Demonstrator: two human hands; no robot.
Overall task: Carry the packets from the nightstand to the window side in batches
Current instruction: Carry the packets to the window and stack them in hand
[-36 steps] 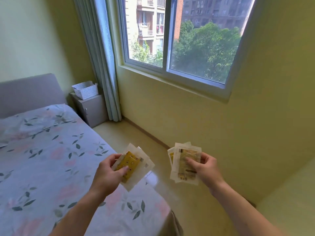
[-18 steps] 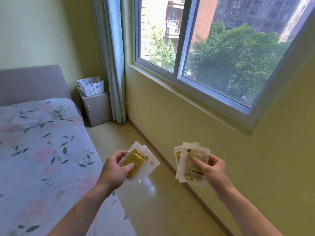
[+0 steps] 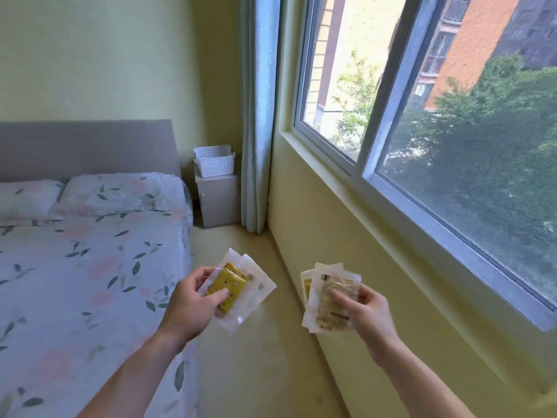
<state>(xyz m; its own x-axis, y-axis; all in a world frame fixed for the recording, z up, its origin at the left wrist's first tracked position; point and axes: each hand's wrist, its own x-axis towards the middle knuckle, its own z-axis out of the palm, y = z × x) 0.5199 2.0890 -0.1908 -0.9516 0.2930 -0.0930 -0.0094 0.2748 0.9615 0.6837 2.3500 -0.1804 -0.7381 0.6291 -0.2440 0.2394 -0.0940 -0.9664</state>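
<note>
My left hand (image 3: 188, 306) grips a small fan of clear packets (image 3: 238, 286), the top one with yellow contents, thumb pressed on its face. My right hand (image 3: 369, 312) holds a second stack of packets (image 3: 330, 297), the front one pale with brownish contents. Both hands are raised over the strip of floor between the bed and the window wall. The grey nightstand (image 3: 218, 200) stands in the far corner with a white basket (image 3: 214, 161) on top. The window (image 3: 422, 116) and its sill (image 3: 401, 203) run along the right wall.
A bed with a floral cover (image 3: 84, 267) and grey headboard fills the left. A pale curtain (image 3: 256, 116) hangs in the corner beside the nightstand. A narrow beige floor strip (image 3: 259, 357) runs between bed and wall.
The view has swung left and moved forward along the window wall, so the nightstand and headboard sit more central. Both hands keep their packets with the same grip.
</note>
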